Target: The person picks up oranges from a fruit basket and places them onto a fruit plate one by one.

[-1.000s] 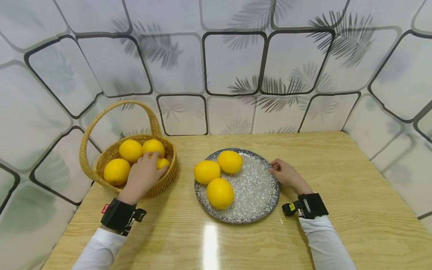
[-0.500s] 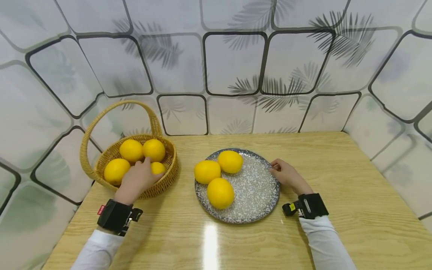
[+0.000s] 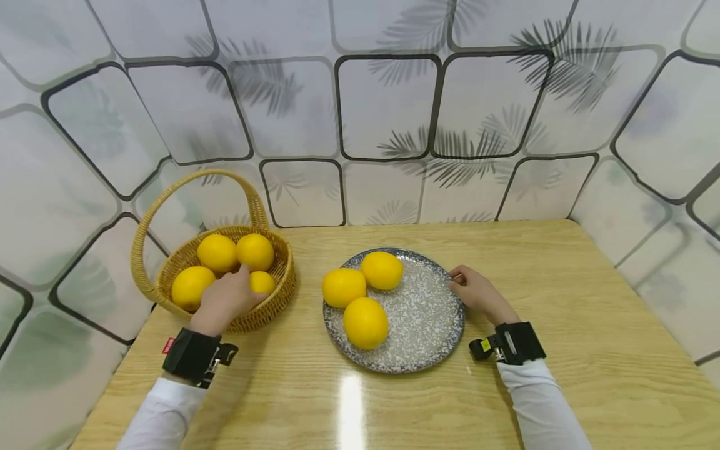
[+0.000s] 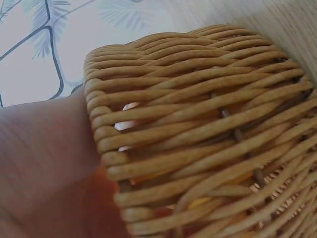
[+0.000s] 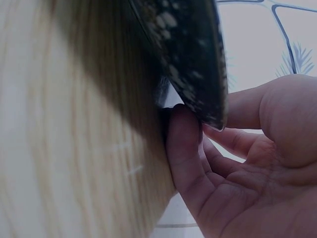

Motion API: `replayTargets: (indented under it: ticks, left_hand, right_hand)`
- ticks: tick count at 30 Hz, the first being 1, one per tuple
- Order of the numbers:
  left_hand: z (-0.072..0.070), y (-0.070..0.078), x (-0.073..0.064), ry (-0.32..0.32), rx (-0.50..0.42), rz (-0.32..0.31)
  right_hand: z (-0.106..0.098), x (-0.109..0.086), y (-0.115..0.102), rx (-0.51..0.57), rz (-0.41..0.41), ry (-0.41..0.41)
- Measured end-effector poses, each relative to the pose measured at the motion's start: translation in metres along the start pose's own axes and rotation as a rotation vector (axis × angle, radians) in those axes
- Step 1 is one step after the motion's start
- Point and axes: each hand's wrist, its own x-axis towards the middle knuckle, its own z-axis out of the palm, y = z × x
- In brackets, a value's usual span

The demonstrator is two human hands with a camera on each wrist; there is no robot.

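My left hand (image 3: pixel 226 300) reaches over the near rim of a wicker basket (image 3: pixel 279 305) on the left. Its thumb and fingers are around the lemon (image 3: pixel 262 282) at the basket's front right; the fingertips are hidden inside. In the left wrist view the woven basket wall (image 4: pixel 208 114) covers most of the grip. Around it lie more lemons (image 3: pixel 217 253). At the speckled grey plate (image 3: pixel 427 312), my right hand (image 3: pixel 478 292) pinches the right rim, with a finger under the edge in the right wrist view. Three lemons (image 3: pixel 366 323) rest on the plate's left half.
The basket's tall arched handle (image 3: pixel 194 177) rises over the lemons. Basket and plate stand apart on a light wooden table (image 3: pixel 292 387). A patterned wall covering (image 3: pixel 388 106) borders the table at the back and sides.
My left hand has drawn slightly back and lower in the basket, its fingers shifting from over the lemons to around the front right one. The right hand stays at the plate rim.
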Motion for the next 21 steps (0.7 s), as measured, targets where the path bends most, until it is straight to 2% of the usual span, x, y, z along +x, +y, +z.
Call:
replayTargets:
  ticks: [8, 17, 21]
  left_hand:
    - [0.0043, -0.0029, 0.0025, 0.02, 0.02, -0.026]
    - [0.0029, -0.0065, 0.0016, 0.077, 0.011, -0.048]
    - [-0.001, -0.0052, -0.0014, 0.127, 0.012, -0.036]
  right_hand:
    - [-0.001, 0.0002, -0.0002, 0.003, -0.008, -0.005]
    - [-0.0006, -0.0004, -0.0009, 0.006, -0.001, -0.009]
    - [-0.0002, 0.0, -0.0004, 0.001, -0.003, -0.007]
